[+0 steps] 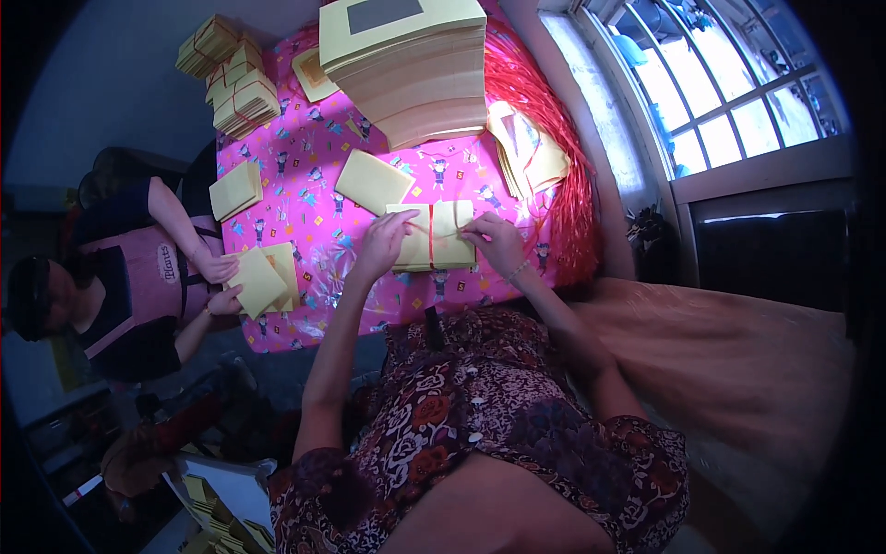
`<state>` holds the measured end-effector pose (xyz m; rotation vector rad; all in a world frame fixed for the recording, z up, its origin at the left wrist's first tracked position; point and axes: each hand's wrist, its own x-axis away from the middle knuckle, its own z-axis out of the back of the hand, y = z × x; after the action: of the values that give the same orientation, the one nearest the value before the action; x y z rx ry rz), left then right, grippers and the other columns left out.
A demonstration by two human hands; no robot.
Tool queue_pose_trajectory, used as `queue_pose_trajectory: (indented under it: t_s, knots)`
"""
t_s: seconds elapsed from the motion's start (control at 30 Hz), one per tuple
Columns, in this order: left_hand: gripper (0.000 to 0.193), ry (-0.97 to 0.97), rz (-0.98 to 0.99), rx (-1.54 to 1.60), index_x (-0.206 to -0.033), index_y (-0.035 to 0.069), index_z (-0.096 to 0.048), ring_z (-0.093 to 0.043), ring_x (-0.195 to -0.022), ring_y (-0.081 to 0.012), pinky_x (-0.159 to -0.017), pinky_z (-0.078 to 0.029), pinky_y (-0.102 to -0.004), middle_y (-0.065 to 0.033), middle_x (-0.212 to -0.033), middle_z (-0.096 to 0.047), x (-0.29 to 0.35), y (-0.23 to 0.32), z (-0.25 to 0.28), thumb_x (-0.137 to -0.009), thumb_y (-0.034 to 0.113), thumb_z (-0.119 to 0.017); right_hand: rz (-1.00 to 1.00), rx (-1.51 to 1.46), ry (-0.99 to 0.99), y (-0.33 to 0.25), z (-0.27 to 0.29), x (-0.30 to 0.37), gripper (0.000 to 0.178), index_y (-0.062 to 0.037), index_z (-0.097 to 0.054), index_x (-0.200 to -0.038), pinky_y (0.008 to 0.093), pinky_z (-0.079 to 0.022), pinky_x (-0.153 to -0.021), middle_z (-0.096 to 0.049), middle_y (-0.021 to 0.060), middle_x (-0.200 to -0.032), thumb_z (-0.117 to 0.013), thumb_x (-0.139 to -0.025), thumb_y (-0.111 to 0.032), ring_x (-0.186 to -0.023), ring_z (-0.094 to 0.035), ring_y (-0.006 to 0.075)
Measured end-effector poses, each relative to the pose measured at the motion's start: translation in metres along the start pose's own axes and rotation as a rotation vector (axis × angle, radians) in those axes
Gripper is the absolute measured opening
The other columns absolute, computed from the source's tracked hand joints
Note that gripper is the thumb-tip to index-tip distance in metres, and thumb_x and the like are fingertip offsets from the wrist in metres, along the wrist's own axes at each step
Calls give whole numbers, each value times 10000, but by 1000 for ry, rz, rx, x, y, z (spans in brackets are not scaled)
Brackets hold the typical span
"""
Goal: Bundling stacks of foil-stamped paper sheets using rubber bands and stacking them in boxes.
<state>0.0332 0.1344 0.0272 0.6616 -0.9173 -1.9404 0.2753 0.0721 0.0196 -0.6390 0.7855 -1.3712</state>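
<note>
the left hand (388, 238) is partly open, its fingers loosely bent and laid over the left side of a yellow paper bundle (453, 251); whether it also grips anything cannot be told. the right hand (496, 242) is drawn together at the bundle's right edge, thumb and fingertips pinched on a thin red strand (431, 251) that also runs across the middle of the bundle from top to bottom.

the yellow paper bundle lies flat near the front edge of the worktop (309, 226), which carries a pink printed cover. just beyond the left hand lies a flat yellow stack (373, 182), set at an angle. farther back stands a tall stack (415, 102) of yellow paper. to its right, a heap of loose red strands (554, 102) runs along the worktop's right side, next to a smaller pile (535, 171).

at the far left corner sit tied bundles (245, 103). nearer on that side lies a yellow packet (236, 190); below it, a co-worker (138, 277) holds yellow sheets (258, 282) over the worktop edge
</note>
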Motion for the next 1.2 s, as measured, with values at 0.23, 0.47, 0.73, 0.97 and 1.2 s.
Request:
queue_pose_trajectory:
  t_s: [0.23, 0.47, 0.73, 0.97, 1.2]
  knots:
    - [243, -113, 116, 3, -1027, 62, -572, -628, -773, -345, -672, -460, -439, -174, -820, -633, -8, 24, -45, -948, 202, -391, 1, -4, 29, -4, -5, 9, 125, -90, -692, -809, 329, -468, -567, -586, 51, -722, -719, -738, -188, -635, -590, 207]
    - [231, -110, 227, 127, -1020, 66, -552, -620, -713, -289, -650, -455, -384, -144, -744, -593, -5, 33, -44, -954, 197, -375, 109, 130, 92, -21, -13, 8, 126, -104, -691, -792, 339, -466, -598, -562, 41, -700, -722, -712, -198, -682, -570, 213]
    - [211, -88, 267, 358, -1007, 8, -577, -509, -672, -55, -621, -421, -225, 29, -714, -539, -4, 10, -54, -957, 172, -453, 95, 189, 35, -24, -11, 4, 145, -84, -687, -838, 311, -481, -610, -585, 45, -728, -718, -742, -189, -687, -588, 190]
    - [187, 24, 285, 544, -996, -6, -653, -604, -743, -74, -668, -483, -216, -49, -824, -661, 0, 1, -60, -905, 129, -560, -193, -381, 113, -18, -22, -9, 162, -28, -655, -865, 277, -499, -572, -663, 89, -744, -667, -822, -183, -659, -649, 161]
    - [154, 170, 34, 551, -1008, 0, -652, -621, -762, -81, -653, -499, -200, -58, -849, -670, 8, -5, -63, -869, 28, -594, -202, -20, -253, -9, -24, -24, 147, -63, -670, -853, 287, -477, -582, -656, 65, -691, -656, -828, -207, -616, -612, 119]
